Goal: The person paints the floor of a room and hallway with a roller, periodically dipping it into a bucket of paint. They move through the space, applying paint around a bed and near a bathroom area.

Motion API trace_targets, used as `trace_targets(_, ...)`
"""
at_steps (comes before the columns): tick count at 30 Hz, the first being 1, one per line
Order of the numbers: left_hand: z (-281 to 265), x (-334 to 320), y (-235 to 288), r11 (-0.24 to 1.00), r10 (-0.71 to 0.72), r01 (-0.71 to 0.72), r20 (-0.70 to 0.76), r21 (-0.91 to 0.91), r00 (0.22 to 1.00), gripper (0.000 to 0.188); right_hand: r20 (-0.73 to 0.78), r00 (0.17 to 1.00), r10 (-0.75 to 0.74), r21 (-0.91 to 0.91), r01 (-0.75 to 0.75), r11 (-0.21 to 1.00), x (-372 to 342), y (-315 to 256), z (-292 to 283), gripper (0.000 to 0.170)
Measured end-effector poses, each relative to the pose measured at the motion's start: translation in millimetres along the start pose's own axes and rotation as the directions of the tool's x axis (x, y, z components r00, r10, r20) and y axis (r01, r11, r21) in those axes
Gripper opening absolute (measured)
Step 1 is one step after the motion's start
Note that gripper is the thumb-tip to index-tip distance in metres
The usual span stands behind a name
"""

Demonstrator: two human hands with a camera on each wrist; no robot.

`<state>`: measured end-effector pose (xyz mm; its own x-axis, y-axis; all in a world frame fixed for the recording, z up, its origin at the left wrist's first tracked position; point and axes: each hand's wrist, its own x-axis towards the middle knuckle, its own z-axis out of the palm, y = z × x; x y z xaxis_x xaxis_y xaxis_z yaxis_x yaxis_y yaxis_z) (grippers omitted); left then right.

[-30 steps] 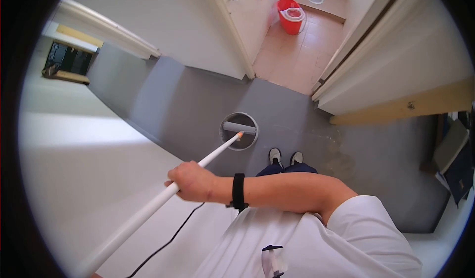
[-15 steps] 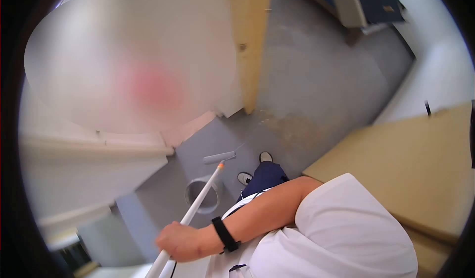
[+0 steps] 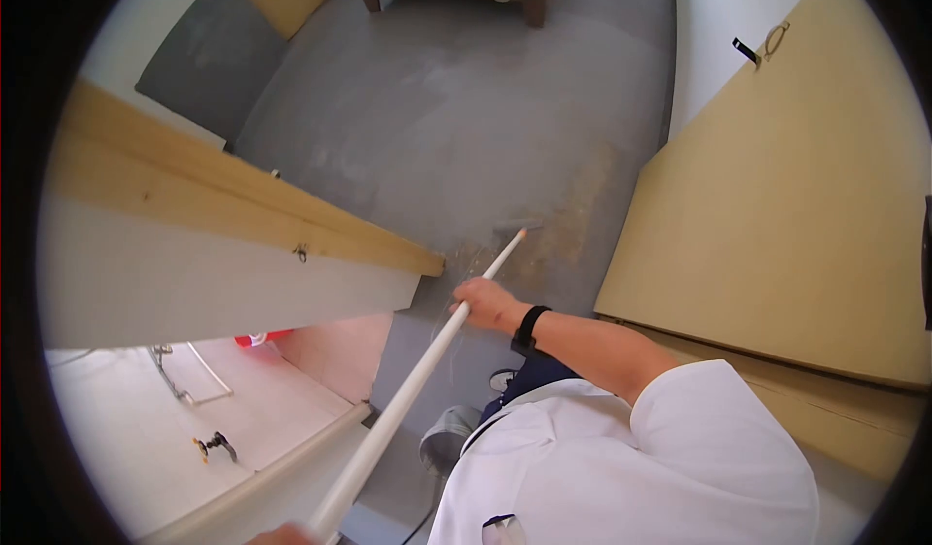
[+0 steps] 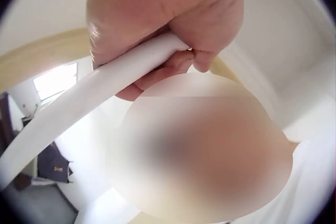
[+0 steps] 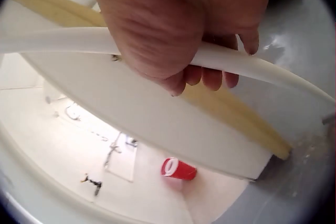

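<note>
A long white pole runs diagonally up through the head view, with an orange tip and a grey roller at its far end, over the brownish patch of floor. My right hand, a black band on its wrist, grips the pole partway along; in the right wrist view the fingers of that hand curl round it. At the bottom edge of the head view, my left hand is mostly cut off; the left wrist view shows this hand wrapped round the pole.
A grey bucket stands by my feet. An open door is at the left, a yellowish panel at the right. Behind the door, a red bucket is on pink tiles. A wooden-legged piece of furniture stands at the far end.
The view has turned toward the grey room. The roller has come out of the bucket and moved over to the brownish patch, both hands keeping hold of the pole.
</note>
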<state>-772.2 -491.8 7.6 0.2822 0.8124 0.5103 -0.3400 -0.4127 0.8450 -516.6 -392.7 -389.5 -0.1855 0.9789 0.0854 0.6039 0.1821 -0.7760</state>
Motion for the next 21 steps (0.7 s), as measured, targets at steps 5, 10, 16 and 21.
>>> trace_targets(5, 38.7, -2.2, -82.2, 0.946, -0.286, 0.248, 0.176, 0.211, 0.942, 0.045, -0.164, 0.978, 0.129, 0.073, -0.118, 0.990, -14.5, 72.3, -26.7, 0.016)
trace_targets(10, 75.6, 9.0, -93.6, 0.948, -0.304, 0.248, 0.334, 0.199, 0.892, 0.045, -0.265, 0.943, 0.200, 0.150, -0.165, 0.975, -32.9, 80.4, -33.6, 0.016)
trace_targets(16, 74.9, 1.4, -85.8, 0.968, -0.250, 0.207, 0.471, 0.144, 0.846, 0.046, -0.405, 0.903, 0.140, 0.173, -0.075, 0.982, -60.1, 30.3, -14.4, 0.019)
trace_targets(21, 29.5, -23.0, -54.1, 0.990, -0.051, 0.112, 0.517, -0.088, 0.855, 0.046, -0.261, 0.964, 0.060, 0.095, -0.037, 0.995, -80.2, -26.2, 8.1, 0.021)
